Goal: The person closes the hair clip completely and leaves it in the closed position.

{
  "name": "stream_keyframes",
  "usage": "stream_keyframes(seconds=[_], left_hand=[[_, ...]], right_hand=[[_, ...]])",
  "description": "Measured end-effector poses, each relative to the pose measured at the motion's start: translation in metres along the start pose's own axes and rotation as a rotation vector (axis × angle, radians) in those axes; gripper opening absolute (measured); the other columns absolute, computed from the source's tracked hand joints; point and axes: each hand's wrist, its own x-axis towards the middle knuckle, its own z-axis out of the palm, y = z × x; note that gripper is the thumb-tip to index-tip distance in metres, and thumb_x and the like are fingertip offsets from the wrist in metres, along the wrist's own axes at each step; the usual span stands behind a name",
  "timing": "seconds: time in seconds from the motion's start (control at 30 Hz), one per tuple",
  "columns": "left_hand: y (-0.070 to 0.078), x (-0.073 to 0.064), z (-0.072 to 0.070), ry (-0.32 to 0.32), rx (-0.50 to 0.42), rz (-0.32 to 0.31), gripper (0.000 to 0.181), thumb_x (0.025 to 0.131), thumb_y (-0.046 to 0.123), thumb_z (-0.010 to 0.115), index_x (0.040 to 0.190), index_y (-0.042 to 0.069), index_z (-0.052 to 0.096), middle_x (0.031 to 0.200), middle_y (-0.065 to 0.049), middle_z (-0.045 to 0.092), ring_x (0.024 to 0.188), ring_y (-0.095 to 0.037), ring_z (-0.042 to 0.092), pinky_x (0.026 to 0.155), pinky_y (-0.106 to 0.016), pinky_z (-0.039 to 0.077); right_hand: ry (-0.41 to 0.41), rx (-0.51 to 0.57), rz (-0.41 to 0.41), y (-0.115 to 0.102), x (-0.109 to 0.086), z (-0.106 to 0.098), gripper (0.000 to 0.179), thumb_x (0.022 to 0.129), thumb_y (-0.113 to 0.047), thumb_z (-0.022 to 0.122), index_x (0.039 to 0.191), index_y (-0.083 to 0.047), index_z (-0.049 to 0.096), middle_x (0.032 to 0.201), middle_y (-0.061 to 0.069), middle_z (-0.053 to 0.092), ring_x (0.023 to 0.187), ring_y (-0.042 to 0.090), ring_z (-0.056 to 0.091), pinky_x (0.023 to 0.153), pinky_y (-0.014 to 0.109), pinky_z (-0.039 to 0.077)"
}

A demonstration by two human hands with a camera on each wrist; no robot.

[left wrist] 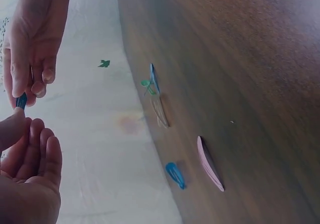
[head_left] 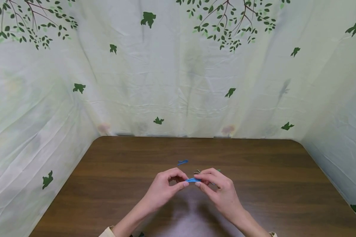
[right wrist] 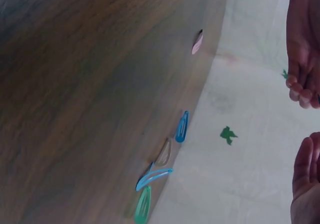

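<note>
A blue snap hair clip (head_left: 192,180) is held level above the table between both hands. My left hand (head_left: 165,187) pinches one end with thumb and fingertips. At the other end my right hand (head_left: 221,189) pinches it the same way, covering part of it. In the left wrist view only a dark blue bit of the held clip (left wrist: 21,101) shows between the fingertips. Beyond the hands, another blue snap clip (head_left: 182,162) lies on the table.
On the brown wooden table (head_left: 121,164) lie a pink clip (right wrist: 198,42), a tan clip (right wrist: 164,152), a light blue clip (right wrist: 154,177) with its parts spread, and a green clip (right wrist: 143,205). A leaf-patterned white cloth (head_left: 178,82) hangs behind the table and along its sides.
</note>
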Motion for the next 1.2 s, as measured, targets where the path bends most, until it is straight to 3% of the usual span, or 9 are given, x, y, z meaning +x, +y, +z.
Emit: stream_keyframes(seconds=[0.13, 0.27, 0.37, 0.53, 0.6, 0.83, 0.97, 1.2], left_hand=[[-0.009, 0.000, 0.002, 0.013, 0.041, 0.066, 0.010, 0.083, 0.000, 0.076, 0.089, 0.006, 0.071, 0.085, -0.002, 0.067, 0.079, -0.015, 0.062, 0.074, -0.033, 0.052], [-0.030, 0.002, 0.005, 0.042, 0.088, 0.153, 0.013, 0.081, 0.002, 0.078, 0.089, 0.009, 0.071, 0.084, 0.001, 0.066, 0.080, -0.015, 0.062, 0.075, -0.038, 0.053], [-0.044, 0.003, 0.005, 0.053, 0.134, 0.213, 0.013, 0.082, 0.007, 0.079, 0.090, 0.014, 0.071, 0.085, 0.007, 0.066, 0.082, -0.012, 0.062, 0.074, -0.034, 0.053], [-0.051, 0.004, 0.003, 0.037, 0.162, 0.271, 0.009, 0.085, 0.013, 0.077, 0.091, 0.017, 0.072, 0.087, 0.012, 0.065, 0.082, -0.009, 0.062, 0.075, -0.030, 0.053], [-0.052, 0.004, 0.002, 0.032, 0.159, 0.258, 0.009, 0.085, 0.013, 0.077, 0.091, 0.017, 0.072, 0.088, 0.012, 0.065, 0.082, -0.009, 0.062, 0.074, -0.030, 0.054], [-0.056, 0.004, 0.000, 0.018, 0.077, 0.147, 0.013, 0.084, 0.006, 0.078, 0.091, 0.016, 0.073, 0.089, 0.006, 0.067, 0.081, -0.016, 0.063, 0.054, -0.028, 0.055], [-0.060, 0.006, -0.003, 0.006, 0.086, 0.115, 0.013, 0.083, 0.005, 0.078, 0.089, 0.015, 0.073, 0.087, 0.007, 0.066, 0.081, -0.015, 0.062, 0.056, -0.027, 0.055], [-0.069, 0.007, -0.005, -0.083, 0.064, 0.008, 0.007, 0.085, 0.004, 0.076, 0.089, 0.009, 0.073, 0.085, 0.006, 0.064, 0.078, -0.013, 0.061, 0.055, -0.038, 0.057]], right_hand=[[-0.032, -0.030, 0.020, 0.018, -0.008, 0.000, 0.038, 0.076, 0.009, 0.079, 0.110, -0.007, 0.072, 0.098, 0.004, 0.067, 0.079, 0.012, 0.062, 0.070, 0.020, 0.051], [-0.068, -0.068, 0.059, 0.026, -0.012, -0.001, 0.035, 0.079, 0.001, 0.079, 0.112, -0.011, 0.072, 0.101, -0.001, 0.067, 0.081, 0.010, 0.062, 0.069, 0.021, 0.051], [-0.091, -0.084, 0.079, 0.027, -0.012, -0.001, 0.032, 0.081, -0.003, 0.079, 0.110, -0.014, 0.073, 0.099, -0.004, 0.067, 0.081, 0.008, 0.061, 0.066, 0.022, 0.051], [-0.121, -0.083, 0.116, 0.026, -0.012, -0.001, 0.025, 0.083, -0.007, 0.078, 0.106, -0.017, 0.073, 0.096, -0.006, 0.066, 0.078, 0.007, 0.061, 0.063, 0.025, 0.053], [-0.130, -0.079, 0.133, 0.026, -0.012, -0.001, 0.024, 0.083, -0.008, 0.078, 0.105, -0.018, 0.073, 0.096, -0.007, 0.066, 0.078, 0.006, 0.061, 0.063, 0.026, 0.054], [-0.161, -0.107, 0.130, 0.031, -0.010, 0.003, 0.025, 0.083, -0.008, 0.079, 0.103, -0.022, 0.072, 0.096, -0.011, 0.064, 0.077, 0.005, 0.060, 0.064, 0.025, 0.051], [-0.188, -0.125, 0.154, 0.037, -0.010, 0.005, 0.023, 0.083, -0.010, 0.079, 0.101, -0.024, 0.072, 0.094, -0.014, 0.063, 0.076, 0.004, 0.059, 0.064, 0.025, 0.051], [-0.232, -0.129, 0.225, 0.047, -0.012, 0.010, 0.019, 0.084, -0.011, 0.079, 0.098, -0.022, 0.073, 0.091, -0.014, 0.063, 0.074, 0.004, 0.059, 0.065, 0.029, 0.053]])
